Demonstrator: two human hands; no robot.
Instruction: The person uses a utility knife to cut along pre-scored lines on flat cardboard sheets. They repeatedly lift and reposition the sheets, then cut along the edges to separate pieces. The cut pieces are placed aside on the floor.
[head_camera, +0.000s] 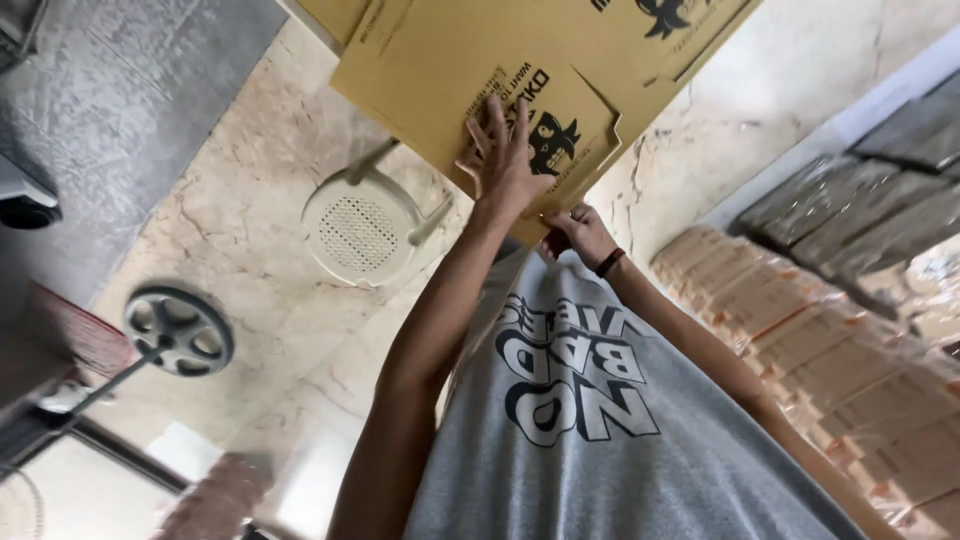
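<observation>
Brown cardboard sheet (470, 60), a flattened box, looks light, stiff, apt to bend along its creases. Left hand (508, 160) presses flat, fingers spread; right hand (577, 232) pinches the edge just below it.

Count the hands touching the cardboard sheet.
2. The left hand lies flat, fingers spread, on the cardboard sheet. The right hand, with a dark wristband, grips the sheet's lower corner. No other hands are in view.
</observation>
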